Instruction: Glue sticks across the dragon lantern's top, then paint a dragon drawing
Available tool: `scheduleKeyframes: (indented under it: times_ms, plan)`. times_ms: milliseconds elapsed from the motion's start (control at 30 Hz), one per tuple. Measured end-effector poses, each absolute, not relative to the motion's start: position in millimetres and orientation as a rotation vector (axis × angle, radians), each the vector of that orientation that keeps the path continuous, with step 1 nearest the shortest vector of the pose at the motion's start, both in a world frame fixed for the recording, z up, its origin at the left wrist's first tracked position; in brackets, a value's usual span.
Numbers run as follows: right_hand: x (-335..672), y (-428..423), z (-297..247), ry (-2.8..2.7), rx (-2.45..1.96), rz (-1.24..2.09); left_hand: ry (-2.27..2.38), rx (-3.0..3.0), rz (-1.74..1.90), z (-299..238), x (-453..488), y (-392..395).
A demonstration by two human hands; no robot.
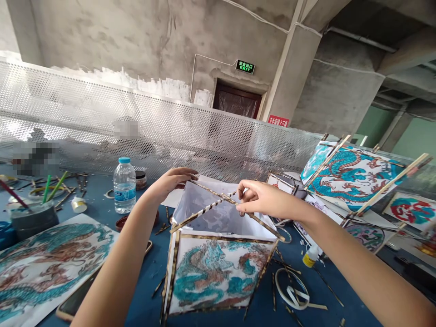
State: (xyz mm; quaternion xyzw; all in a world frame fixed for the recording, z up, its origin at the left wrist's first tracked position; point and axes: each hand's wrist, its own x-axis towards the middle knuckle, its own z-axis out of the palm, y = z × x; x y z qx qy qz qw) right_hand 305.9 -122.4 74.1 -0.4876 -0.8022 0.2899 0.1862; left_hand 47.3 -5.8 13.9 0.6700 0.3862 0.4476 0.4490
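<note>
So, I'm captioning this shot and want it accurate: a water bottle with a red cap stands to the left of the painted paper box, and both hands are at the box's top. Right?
Not quite: the cap is blue, not red, as the head view shows. The water bottle does stand left of the painted paper box, with left hand and right hand at its top.

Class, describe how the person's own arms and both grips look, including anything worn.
The left forearm and right forearm are bare, with no sleeve, watch or bracelet in view. The left grip and right grip are ungloved human hands; no ring shows, though neither is fully visible. No clear markings or cables appear.
</note>
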Motion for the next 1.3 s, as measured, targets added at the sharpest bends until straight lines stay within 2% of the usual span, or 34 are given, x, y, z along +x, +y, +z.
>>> scheduleKeyframes:
  times_ms: [233,900,1300]
  plan:
    - [302.0,-122.1,69.6,-2.254,-1.365,0.705,0.968,1.647,1.09,14.6,49.1,-6.5]
    - [286.9,-132.3,66.2,-2.296,-1.483,0.041,0.998,1.803,1.008,15.8,52.8,-8.3]
    - [288.7,-134.3,71.0,-2.242,-1.566,0.181,1.019,1.817,1.012,16.7,53.2,-9.0]
